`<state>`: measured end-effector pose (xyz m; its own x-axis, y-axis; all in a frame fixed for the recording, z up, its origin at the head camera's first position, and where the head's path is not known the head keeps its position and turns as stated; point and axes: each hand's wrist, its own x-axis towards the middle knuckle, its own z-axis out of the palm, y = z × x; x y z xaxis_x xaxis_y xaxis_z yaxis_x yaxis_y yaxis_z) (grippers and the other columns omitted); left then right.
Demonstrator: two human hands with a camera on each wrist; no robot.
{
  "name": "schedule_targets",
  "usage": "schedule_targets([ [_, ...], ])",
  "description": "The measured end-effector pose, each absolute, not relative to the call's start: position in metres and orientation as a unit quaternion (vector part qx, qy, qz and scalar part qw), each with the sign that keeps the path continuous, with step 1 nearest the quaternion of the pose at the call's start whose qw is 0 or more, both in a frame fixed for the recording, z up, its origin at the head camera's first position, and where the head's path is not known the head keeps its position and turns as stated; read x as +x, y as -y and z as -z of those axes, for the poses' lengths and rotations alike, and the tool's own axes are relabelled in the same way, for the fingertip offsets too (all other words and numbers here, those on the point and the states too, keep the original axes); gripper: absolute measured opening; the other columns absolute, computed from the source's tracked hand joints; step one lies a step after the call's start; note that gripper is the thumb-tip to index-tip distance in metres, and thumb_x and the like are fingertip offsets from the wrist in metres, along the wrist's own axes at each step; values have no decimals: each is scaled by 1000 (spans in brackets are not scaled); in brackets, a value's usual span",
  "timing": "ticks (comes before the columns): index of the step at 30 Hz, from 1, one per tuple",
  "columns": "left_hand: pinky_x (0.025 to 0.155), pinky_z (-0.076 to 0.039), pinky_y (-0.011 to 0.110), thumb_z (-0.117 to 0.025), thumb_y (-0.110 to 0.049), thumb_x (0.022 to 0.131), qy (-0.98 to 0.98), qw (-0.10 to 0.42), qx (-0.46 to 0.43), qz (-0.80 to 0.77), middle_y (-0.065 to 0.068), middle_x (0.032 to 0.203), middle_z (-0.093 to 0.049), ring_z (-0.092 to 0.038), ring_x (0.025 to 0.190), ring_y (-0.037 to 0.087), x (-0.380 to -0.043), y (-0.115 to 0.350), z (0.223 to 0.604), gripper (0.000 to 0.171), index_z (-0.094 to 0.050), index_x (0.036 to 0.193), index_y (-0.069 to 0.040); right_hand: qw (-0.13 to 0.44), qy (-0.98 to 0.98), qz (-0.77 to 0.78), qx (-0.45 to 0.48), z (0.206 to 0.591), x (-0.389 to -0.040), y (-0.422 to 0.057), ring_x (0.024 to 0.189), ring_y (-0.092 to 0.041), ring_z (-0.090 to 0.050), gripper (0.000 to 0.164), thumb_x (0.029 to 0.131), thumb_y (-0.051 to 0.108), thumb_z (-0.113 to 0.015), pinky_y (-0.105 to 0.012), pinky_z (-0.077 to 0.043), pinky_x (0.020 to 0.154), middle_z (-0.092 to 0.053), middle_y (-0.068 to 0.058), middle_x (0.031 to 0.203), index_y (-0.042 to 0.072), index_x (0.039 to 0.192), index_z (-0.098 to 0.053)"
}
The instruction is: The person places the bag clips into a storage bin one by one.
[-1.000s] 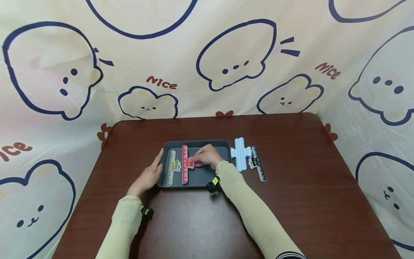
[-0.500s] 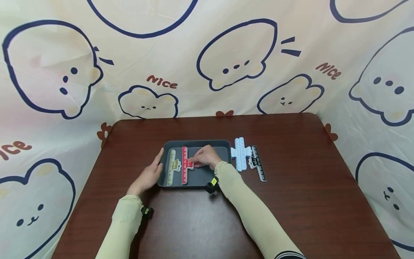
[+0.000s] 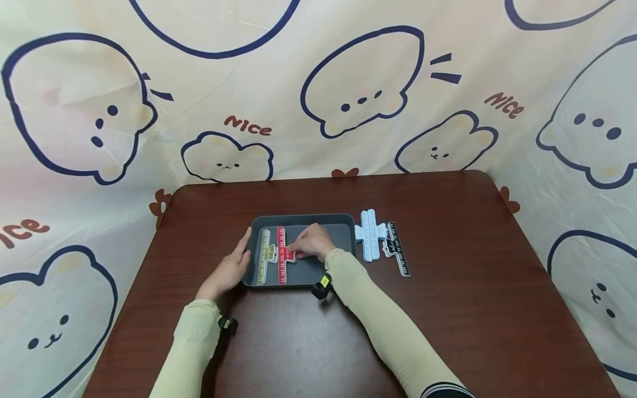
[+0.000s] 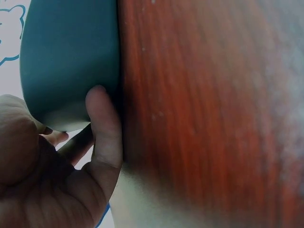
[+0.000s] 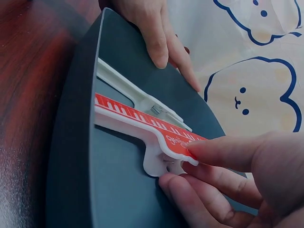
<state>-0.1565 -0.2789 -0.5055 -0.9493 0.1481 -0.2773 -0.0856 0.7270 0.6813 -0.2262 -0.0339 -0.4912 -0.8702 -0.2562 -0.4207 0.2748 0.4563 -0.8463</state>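
A red ruler clip (image 3: 282, 255) lies in the dark grey tray (image 3: 318, 276). My right hand (image 3: 313, 241) pinches its handle; in the right wrist view, the thumb and fingers (image 5: 223, 154) lie on both sides of that handle. Just left of it in the tray is a yellow-green ruler clip (image 3: 264, 257), roughly parallel to the red one. My left hand (image 3: 231, 271) holds the tray at its left edge. In the left wrist view, a finger (image 4: 104, 126) presses the tray's outer wall low near the table.
Right of the tray, a light blue ruler clip (image 3: 369, 235) lies close to its edge. A black ruler clip (image 3: 396, 250) lies beside the blue one, slightly slanted. All stand on a brown wooden table (image 3: 458, 309), with a printed cloth (image 3: 278, 83) hanging behind.
My right hand has shifted slightly left and toward me, bringing the red ruler clip closer to the yellow-green one. My left hand stays at the tray's edge.
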Motion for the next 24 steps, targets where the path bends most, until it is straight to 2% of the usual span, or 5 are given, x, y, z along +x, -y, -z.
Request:
schedule_targets([
  [15, 120, -30, 65, -30, -26, 115, -918, 152, 21, -367, 25, 171, -14, -33, 149, 49, -157, 280, 508, 64, 5, 168, -27, 218, -849, 481, -7, 489, -220, 37, 61, -13, -73, 16, 85, 20, -87, -22, -54, 60, -75, -5, 69, 6, 78, -83],
  [24, 120, -29, 65, -30, -27, 115, -915, 158, 15, -372, 24, 172, -12, -31, 150, 49, -156, 280, 508, 64, 7, 168, -30, 206, -857, 472, -17, 490, -219, 38, 67, -18, -77, 16, 86, 19, -87, -20, -53, 59, -76, -6, 69, 6, 76, -82],
])
